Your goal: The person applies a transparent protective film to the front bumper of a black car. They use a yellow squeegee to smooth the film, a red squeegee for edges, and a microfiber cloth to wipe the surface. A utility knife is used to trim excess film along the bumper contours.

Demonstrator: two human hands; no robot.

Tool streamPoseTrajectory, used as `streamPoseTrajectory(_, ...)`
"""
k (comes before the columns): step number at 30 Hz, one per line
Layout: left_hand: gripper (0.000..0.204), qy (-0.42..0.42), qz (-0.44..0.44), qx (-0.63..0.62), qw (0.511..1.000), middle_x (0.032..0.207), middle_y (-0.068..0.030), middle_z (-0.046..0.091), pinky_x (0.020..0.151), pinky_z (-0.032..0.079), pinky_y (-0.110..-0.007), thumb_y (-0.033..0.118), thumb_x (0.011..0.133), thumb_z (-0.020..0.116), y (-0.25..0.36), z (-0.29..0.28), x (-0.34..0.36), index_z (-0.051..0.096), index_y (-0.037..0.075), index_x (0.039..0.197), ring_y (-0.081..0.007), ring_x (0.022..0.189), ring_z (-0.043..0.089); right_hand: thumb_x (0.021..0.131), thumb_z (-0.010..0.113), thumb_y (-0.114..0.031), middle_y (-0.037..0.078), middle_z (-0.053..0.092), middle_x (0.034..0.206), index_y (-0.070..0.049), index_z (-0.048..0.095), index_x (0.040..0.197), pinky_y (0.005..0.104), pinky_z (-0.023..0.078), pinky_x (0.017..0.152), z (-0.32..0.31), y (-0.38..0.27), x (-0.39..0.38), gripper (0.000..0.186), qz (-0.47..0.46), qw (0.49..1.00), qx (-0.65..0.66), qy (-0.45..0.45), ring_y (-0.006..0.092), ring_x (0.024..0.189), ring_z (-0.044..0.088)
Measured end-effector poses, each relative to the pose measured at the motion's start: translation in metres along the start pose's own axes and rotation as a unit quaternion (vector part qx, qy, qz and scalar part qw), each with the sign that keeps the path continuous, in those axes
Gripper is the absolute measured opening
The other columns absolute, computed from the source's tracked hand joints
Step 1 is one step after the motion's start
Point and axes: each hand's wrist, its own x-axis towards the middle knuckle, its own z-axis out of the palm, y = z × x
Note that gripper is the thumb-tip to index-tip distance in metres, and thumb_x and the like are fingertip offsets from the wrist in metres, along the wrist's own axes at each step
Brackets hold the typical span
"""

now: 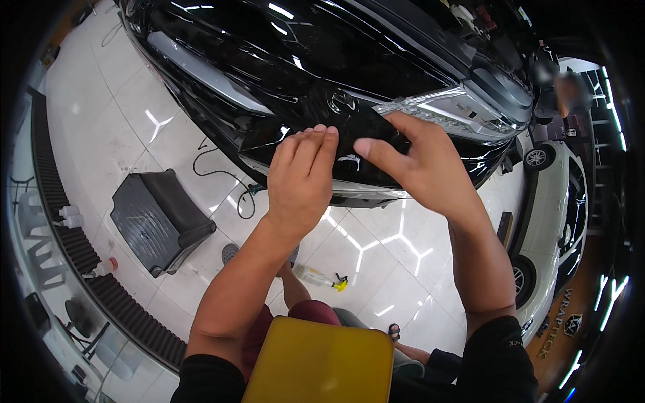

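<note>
The glossy black front of a car (222, 40) fills the upper middle, with an emblem (341, 102) above my hands and a clear headlamp (457, 114) to the right. My left hand (301, 171) has its bent fingers pressed together on a glossy black piece (262, 138) below the emblem; what lies under the fingertips is hidden. Just right of it, my right hand (420, 168) rests at the same dark surface, thumb held out apart from the index finger, whose tip reaches beside the headlamp.
A dark plastic step (158, 221) and hose (228, 174) lie left. Below are a spray bottle (316, 278), a yellow rectangular object (319, 359) and another person's sandalled foot (394, 332). A white car (557, 195) and a person (564, 94) are right; a grated channel (87, 269) edges the left.
</note>
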Motion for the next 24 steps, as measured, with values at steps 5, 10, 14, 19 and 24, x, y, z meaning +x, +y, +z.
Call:
streamPoseTrajectory(5, 0.036, -0.063, 0.024, 0.064, 0.996, 0.099, -0.0122, 0.064, 0.087, 0.051, -0.04, -0.004, 0.076, 0.067, 0.007, 0.004, 0.013, 0.068, -0.003, 0.112, -0.0274, 0.093, 0.062, 0.092, 0.064, -0.018, 0.021, 0.065, 0.075, 0.003, 0.066, 0.086, 0.0452, 0.049, 0.066, 0.002, 0.023, 0.004, 0.021, -0.062, 0.986, -0.138, 0.07, 0.04, 0.07, 0.064)
streamPoseTrajectory(10, 0.033, -0.081, 0.035, 0.105, 0.991, 0.102, -0.0124, 0.062, 0.092, 0.048, -0.041, 0.0, 0.079, 0.066, 0.009, 0.011, 0.021, 0.067, -0.003, 0.112, -0.0284, 0.098, 0.061, 0.093, 0.063, -0.02, 0.023, 0.065, 0.073, 0.004, 0.066, 0.086, 0.0458, 0.051, 0.068, 0.002, 0.032, 0.016, 0.024, 0.02, 0.973, -0.217, 0.079, 0.0399, 0.071, 0.066)
streamPoseTrajectory(14, 0.031, -0.031, 0.005, 0.079, 0.996, 0.111, -0.0156, 0.064, 0.091, 0.049, -0.043, 0.0, 0.082, 0.067, 0.008, 0.02, 0.012, 0.067, -0.004, 0.112, -0.0311, 0.104, 0.061, 0.092, 0.064, -0.021, 0.022, 0.066, 0.076, 0.003, 0.067, 0.085, 0.0452, 0.051, 0.069, 0.003, 0.025, 0.017, 0.026, 0.029, 0.97, -0.227, 0.084, 0.0396, 0.072, 0.066)
streamPoseTrajectory(19, 0.031, -0.049, 0.045, 0.044, 0.997, 0.114, -0.0173, 0.064, 0.087, 0.05, -0.041, 0.0, 0.081, 0.067, 0.002, 0.014, 0.01, 0.068, -0.005, 0.111, -0.0295, 0.101, 0.061, 0.091, 0.066, -0.021, 0.018, 0.065, 0.077, 0.002, 0.066, 0.081, 0.045, 0.05, 0.068, 0.006, 0.026, 0.019, 0.025, -0.058, 0.967, -0.219, 0.115, 0.0371, 0.071, 0.064)
streamPoseTrajectory(24, 0.043, -0.091, 0.072, 0.085, 0.99, 0.112, -0.0172, 0.062, 0.087, 0.049, -0.042, 0.001, 0.076, 0.067, 0.005, 0.011, 0.019, 0.066, -0.002, 0.118, -0.0289, 0.097, 0.06, 0.091, 0.066, -0.02, 0.014, 0.065, 0.074, -0.001, 0.066, 0.08, 0.0436, 0.048, 0.067, 0.008, 0.04, 0.019, 0.022, -0.076, 0.947, -0.281, 0.138, 0.0324, 0.068, 0.064)
